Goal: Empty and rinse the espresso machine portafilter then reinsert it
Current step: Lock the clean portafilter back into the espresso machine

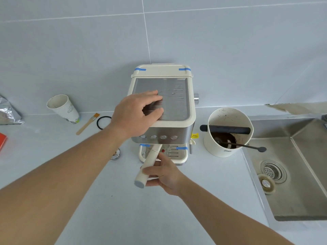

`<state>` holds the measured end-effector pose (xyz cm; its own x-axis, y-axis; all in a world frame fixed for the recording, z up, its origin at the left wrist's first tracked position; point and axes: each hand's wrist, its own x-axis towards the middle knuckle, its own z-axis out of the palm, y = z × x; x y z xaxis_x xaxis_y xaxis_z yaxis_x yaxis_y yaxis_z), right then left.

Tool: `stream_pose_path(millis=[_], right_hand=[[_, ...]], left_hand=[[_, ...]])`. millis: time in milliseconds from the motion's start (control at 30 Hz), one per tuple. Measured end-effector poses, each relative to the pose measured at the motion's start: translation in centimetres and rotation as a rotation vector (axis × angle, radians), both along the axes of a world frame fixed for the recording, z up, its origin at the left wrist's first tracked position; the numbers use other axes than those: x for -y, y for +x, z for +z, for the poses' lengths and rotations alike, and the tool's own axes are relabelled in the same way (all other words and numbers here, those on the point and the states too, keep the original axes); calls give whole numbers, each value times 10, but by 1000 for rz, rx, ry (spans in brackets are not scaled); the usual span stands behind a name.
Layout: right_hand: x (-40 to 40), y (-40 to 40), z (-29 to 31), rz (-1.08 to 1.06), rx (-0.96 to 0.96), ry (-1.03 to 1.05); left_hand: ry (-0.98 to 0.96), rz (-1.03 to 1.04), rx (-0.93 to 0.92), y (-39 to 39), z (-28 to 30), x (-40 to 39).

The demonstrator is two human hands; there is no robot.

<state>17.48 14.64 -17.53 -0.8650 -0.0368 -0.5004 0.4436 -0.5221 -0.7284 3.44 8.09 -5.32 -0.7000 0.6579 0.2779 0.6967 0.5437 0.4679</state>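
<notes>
- The scene is a pale grey countertop (53,156) against a tiled wall, with a steel sink (300,200) at the far right.
- At the left stand a paper cup (62,108), a small brush (88,123) and a black ring (104,122); they play no part in this step.
- The left hand (137,114) lies flat on the top plate of the espresso machine (161,103), fingers spread, pressing down and grasping nothing.
- Below the button row, the portafilter (149,161) sticks out towards the person; its head is hidden under the machine, so I cannot tell if it is locked or already loose.
- The right hand (164,174) is closed around the cream handle of the portafilter, fingers underneath and thumb on the side.
- To do this step well, I think the left hand should hold the machine firmly while the right hand turns the handle sideways in one smooth motion, keeping it level so that no grounds fall.
- At the right, the knock box (228,131) with its dark bar and a spoon (247,146) stands near, just beside the sink, ready for emptying.
</notes>
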Motion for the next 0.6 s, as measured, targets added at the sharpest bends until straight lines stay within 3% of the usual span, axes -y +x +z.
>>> stream_pose_path(millis=[600], right_hand=[[29, -29, -6, -217, -42, -101]], left_hand=[[-1, 5, 3, 2, 3, 0]])
